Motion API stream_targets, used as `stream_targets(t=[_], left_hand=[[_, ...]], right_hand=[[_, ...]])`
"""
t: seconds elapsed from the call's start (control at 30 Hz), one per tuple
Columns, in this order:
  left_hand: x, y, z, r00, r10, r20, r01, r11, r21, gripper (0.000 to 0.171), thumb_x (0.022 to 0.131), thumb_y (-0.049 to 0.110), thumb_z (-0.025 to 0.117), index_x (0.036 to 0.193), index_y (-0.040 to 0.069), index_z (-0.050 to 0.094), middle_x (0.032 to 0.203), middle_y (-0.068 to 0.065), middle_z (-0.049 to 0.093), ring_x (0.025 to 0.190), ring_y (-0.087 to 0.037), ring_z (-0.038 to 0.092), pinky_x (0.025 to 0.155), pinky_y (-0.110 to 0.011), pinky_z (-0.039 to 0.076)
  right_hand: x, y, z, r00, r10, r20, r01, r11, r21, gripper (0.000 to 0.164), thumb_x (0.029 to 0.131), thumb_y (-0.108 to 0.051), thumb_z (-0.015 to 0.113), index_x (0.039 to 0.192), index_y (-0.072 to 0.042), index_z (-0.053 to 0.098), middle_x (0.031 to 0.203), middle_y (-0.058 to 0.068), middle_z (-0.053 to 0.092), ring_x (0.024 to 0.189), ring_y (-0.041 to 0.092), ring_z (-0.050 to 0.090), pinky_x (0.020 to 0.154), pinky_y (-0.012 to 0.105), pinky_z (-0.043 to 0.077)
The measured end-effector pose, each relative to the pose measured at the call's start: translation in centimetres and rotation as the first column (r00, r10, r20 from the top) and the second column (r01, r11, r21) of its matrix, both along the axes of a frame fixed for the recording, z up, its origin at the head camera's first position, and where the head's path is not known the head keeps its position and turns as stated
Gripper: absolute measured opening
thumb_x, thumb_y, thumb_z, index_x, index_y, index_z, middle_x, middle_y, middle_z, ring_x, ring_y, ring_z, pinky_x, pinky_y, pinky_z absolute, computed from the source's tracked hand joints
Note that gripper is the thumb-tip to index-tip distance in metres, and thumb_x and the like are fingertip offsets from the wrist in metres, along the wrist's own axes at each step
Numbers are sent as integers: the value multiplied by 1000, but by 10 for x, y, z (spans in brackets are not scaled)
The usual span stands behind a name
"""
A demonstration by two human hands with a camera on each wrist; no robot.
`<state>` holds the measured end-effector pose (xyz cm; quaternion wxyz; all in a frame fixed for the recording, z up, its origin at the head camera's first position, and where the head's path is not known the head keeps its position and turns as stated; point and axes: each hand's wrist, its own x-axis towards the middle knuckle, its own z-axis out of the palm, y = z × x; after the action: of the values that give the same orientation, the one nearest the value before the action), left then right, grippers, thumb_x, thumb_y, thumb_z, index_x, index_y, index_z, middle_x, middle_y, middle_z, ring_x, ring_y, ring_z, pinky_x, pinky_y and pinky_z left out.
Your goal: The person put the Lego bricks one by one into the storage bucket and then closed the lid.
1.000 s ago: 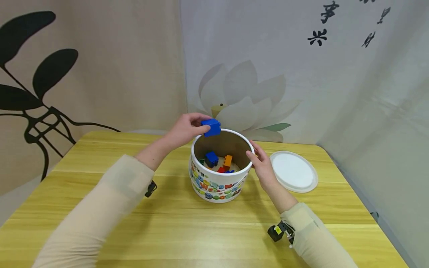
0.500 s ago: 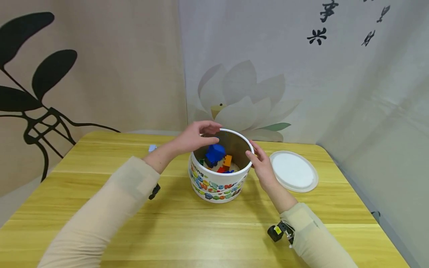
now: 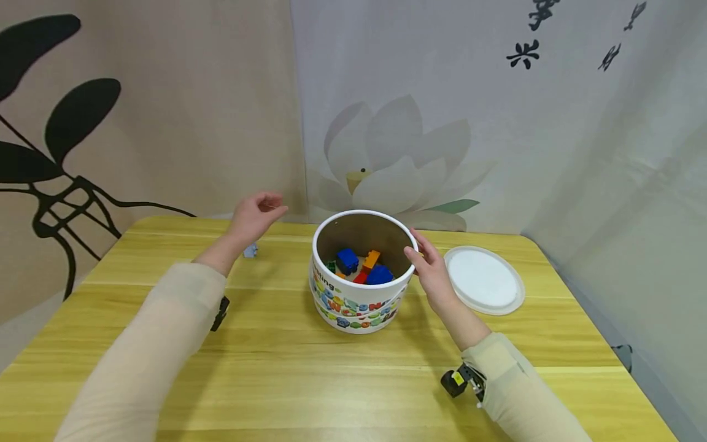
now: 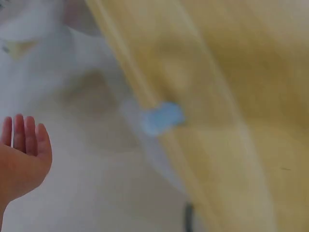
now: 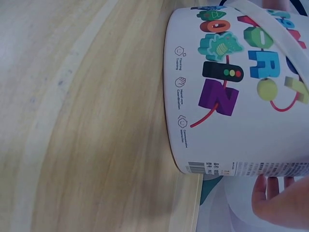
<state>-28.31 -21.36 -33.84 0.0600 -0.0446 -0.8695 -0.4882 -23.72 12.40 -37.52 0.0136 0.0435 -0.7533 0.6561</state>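
A white bucket (image 3: 359,304) with colourful letter prints stands on the table, with several toy blocks inside. Among them are a blue block (image 3: 347,261), an orange block (image 3: 370,260), a red block (image 3: 361,277) and a rounded blue block (image 3: 380,274). My right hand (image 3: 433,273) holds the bucket's right side, thumb and fingertips at the rim. My left hand (image 3: 255,216) is in the air left of the bucket, holding nothing, its fingers loosely bent. Below it a small light blue block (image 3: 251,250) lies on the table, blurred in the left wrist view.
A round white lid (image 3: 485,280) lies on the table (image 3: 309,387) to the right of the bucket. Behind the table's back edge hangs a curtain (image 3: 221,110) with plant and flower prints. A camera is strapped to each wrist.
My left hand let a blue block drop into the bucket and has moved left, away from the rim, over the light blue block. My right hand has stayed on the bucket.
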Motion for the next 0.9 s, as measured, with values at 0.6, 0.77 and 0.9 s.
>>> stream_targets(t=[0.6,0.77,0.9], left_hand=[[-4,-55,-63,964,-8,264,69,973,-221,57,96,18,46,142,-9,26,146,-33,23,133,-49,22,105,-56,30],[-1,-56,-68,958,-36,283,97,974,-205,51,94,13,50,136,-11,37,137,-34,36,124,-47,37,98,-51,39],[-2,-57,-72,957,-78,280,130,976,-174,49,89,6,57,131,-14,41,128,-36,44,115,-45,46,91,-47,44]], right_hand=[[2,0,0,1000,-11,-4,11,1000,-8,48,97,-14,48,144,-11,37,139,19,44,118,37,48,95,45,43],[2,0,1,1000,-5,-4,5,1000,-14,48,97,-14,48,143,-11,37,139,19,44,119,37,48,96,46,41],[2,0,1,1000,-6,-10,6,1000,-10,48,97,-14,48,144,-11,37,138,19,44,118,37,48,93,42,43]])
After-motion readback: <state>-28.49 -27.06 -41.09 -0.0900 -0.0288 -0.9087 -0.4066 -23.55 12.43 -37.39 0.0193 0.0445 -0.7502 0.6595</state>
